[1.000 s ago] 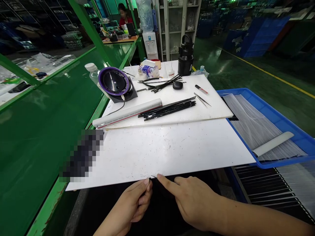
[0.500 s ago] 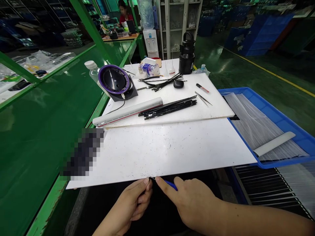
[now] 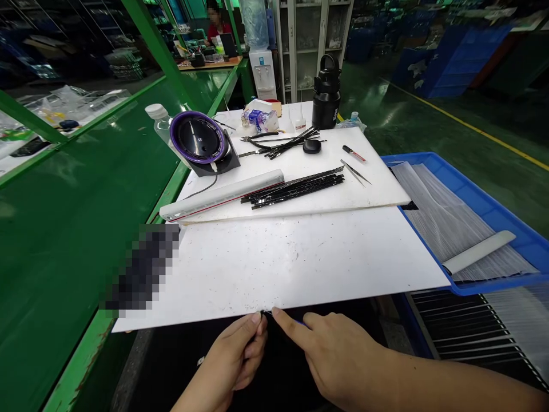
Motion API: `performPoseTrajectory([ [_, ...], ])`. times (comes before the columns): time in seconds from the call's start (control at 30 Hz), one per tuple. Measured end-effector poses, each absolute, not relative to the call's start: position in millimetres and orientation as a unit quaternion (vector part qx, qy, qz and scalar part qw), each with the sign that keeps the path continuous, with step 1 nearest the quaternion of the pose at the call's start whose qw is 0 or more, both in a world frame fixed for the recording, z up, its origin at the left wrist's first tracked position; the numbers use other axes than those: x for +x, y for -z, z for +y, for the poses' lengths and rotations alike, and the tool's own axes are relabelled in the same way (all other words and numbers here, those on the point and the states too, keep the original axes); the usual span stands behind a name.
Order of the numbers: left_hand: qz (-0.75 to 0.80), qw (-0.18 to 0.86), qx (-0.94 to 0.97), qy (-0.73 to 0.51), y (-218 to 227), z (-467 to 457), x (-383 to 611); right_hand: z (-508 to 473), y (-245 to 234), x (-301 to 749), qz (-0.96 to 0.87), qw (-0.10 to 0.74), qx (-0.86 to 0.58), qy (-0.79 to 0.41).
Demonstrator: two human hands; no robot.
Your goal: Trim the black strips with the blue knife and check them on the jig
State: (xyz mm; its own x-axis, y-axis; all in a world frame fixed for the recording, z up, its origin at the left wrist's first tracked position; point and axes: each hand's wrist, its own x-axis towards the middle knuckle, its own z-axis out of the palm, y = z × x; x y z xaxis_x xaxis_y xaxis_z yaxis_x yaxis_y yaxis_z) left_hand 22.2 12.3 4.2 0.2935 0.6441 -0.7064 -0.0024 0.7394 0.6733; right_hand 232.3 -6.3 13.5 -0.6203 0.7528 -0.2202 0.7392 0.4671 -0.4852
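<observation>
At the near edge of the white tabletop (image 3: 343,252), my left hand (image 3: 234,355) is closed, thumb and forefinger pinching a small black piece (image 3: 262,312). Most of that piece is hidden by the fingers. My right hand (image 3: 334,349) is wrapped round a blue-handled knife (image 3: 302,323), its forefinger stretched left along it. Only a sliver of the handle shows, and the thin tip points at the black piece. Both hands are close together, just off the table edge. Dark specks lie scattered on the white surface before them.
On a white foam board (image 3: 377,191) lie black strips (image 3: 300,191), a long white housing (image 3: 223,194), tweezers (image 3: 355,171) and pliers (image 3: 261,137). A purple-rimmed fan (image 3: 198,137) and a black bottle (image 3: 326,100) stand farther back. Right is a blue tray (image 3: 476,191). A person (image 3: 218,28) sits far behind.
My right hand has turned slightly, so less of the blue handle shows. The left hand has shifted a little to the right, still pinching the black piece.
</observation>
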Motion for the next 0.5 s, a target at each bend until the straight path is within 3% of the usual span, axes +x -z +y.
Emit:
performPoseTrajectory([
  [0.23,0.541,0.763,0.279,-0.219,-2.1,12.8,18.0,-3.9,-10.3,229.0,-0.878,-0.044,-0.431,-0.204],
  [0.5,0.547,0.758,0.265,-0.237,-0.8,9.0,21.1,-9.6,-9.3,233.5,-0.852,0.017,-0.451,-0.267],
])
